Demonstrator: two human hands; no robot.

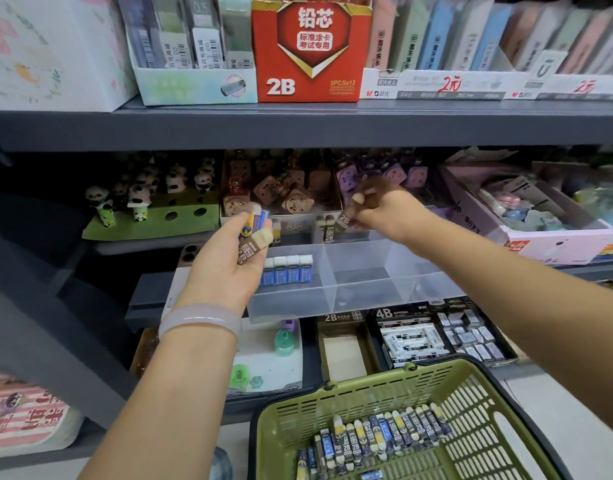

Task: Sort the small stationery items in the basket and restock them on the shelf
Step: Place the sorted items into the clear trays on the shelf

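Several erasers (251,237) sit gripped in our left hand (225,268); our right hand (377,211) pinches one at its sleeve, basket (332,393) below it; light, stiff, slightly slippery, we judge

Perforated green plastic basket (485,393), clear smooth plastic tray (360,271), glossy red cardboard box (312,64).

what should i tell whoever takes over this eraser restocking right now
Left hand grips several small 2B erasers in brown and blue sleeves.
Right hand pinches one brown 2B eraser above the clear plastic divided tray.
Done: a row of blue-and-white erasers stands in the tray's left compartment.
Left: many erasers remain in the green plastic basket.
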